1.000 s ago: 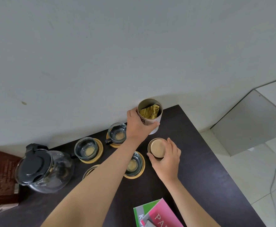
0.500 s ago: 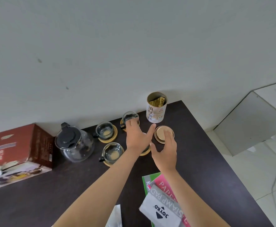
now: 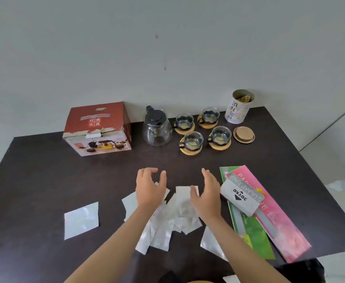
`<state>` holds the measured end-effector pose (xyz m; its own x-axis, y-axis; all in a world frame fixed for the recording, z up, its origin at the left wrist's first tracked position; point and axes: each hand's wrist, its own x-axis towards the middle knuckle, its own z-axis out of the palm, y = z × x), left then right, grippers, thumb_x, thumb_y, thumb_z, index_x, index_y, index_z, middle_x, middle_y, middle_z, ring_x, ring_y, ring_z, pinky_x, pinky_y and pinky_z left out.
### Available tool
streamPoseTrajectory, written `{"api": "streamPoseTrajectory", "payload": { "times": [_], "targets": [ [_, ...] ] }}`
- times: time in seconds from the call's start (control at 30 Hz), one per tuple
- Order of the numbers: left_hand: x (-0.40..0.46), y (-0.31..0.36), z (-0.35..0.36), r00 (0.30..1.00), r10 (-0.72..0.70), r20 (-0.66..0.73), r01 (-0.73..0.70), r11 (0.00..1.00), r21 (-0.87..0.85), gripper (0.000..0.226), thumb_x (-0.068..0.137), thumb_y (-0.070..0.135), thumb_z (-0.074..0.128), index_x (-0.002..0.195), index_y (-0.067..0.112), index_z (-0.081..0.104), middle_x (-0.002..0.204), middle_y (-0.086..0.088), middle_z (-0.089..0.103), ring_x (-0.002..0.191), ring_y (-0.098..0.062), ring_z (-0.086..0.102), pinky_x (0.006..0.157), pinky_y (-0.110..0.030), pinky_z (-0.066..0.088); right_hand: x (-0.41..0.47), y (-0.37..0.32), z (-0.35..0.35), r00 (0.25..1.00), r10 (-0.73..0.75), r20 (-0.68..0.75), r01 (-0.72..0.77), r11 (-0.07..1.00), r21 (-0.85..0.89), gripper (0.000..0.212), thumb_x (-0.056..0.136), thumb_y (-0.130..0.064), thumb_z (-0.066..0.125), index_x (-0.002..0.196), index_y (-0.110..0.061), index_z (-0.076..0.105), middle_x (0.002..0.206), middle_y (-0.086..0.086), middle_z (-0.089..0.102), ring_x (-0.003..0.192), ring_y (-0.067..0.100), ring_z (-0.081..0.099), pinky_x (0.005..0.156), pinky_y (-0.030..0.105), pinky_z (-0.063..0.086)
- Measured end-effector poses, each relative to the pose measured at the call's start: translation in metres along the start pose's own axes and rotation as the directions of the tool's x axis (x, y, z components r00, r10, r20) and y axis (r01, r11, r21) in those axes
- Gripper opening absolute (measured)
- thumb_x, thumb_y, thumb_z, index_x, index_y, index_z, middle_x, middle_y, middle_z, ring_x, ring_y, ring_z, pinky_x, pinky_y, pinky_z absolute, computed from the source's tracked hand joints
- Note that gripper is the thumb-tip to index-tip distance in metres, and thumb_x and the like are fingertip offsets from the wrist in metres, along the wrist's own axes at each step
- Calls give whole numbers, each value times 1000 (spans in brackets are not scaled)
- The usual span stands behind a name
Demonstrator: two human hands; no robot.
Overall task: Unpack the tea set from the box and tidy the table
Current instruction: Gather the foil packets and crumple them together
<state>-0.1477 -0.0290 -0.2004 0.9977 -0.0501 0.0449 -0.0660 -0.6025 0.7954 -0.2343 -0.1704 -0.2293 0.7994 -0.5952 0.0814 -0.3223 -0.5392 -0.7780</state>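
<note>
Both hands, left [image 3: 150,188] and right [image 3: 206,193], spread and empty, flank the wrapper pile [image 3: 173,217] directly beneath them on bench [image 3: 34,170]; stray wrapper [image 3: 81,220] lies nearer left.

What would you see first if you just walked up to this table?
Probably the two hands, left hand and right hand, open over a messy pile of clear plastic bags near the front. Behind them, along the wall, stand a red box, a glass teapot and four glass cups on round coasters, with an open tea tin at the far right.
</note>
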Motion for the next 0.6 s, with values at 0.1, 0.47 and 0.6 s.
{"api": "streamPoseTrajectory", "payload": {
  "times": [0.1,0.47,0.6],
  "targets": [
    [-30,-68,-43,996,-75,-57,84,981,174,37,83,38,66,110,13,60,120,-5,53,107,-22,55,90,-40,48,-45,5,20,995,73,64,-65,991,-116,63,79,-10,70,138,-8,48,145,20,42,136,36,36,110,45,31],
    [-77,-187,-117,912,-409,21,337,778,530,72,88,57,44,147,24,20,160,-5,-1,145,-29,-5,109,-65,5,-120,13,66,839,540,-75,-520,751,-407,75,95,-49,43,154,-14,13,158,23,-11,147,38,-7,113,61,6],
    [-92,-155,-87,941,-290,175,186,873,451,59,93,51,37,145,27,24,159,1,4,145,-25,1,109,-64,-2,-126,-17,97,912,399,93,-367,897,-245,72,98,-41,43,153,-8,10,160,19,-10,148,31,-8,116,53,2]
  ]
}}
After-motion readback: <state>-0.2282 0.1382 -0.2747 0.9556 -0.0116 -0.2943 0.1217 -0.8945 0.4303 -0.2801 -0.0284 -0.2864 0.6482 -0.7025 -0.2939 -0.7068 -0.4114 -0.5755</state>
